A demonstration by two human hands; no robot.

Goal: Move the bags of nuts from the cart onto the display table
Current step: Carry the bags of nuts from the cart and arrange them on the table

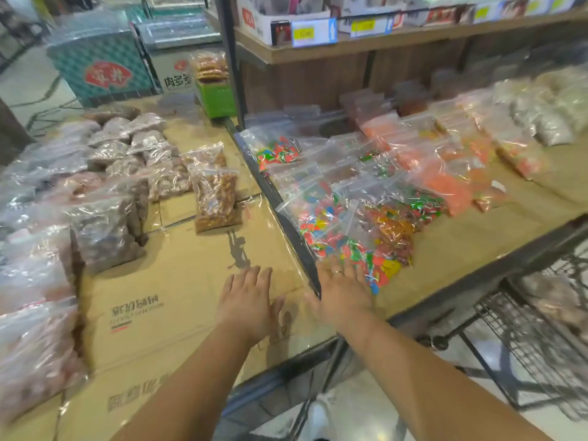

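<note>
Both hands were empty: left hand (pixel 246 300) flat, fingers spread, on the brown cardboard-topped display table (pixel 178 281) at lower centre, right hand (pixel 343 294) flat beside it, brushing a clear bag of colourful candy (pixel 337 230). Some clear bags of brown nuts (pixel 216 198) sat centre left. Between loads, I reckon; next up would be reaching into the black wire cart (pixel 521 338), lower right.

Nut bags (pixel 216 198) lie on the display table (pixel 191 281), candy bags (pixel 343 230) right
</note>
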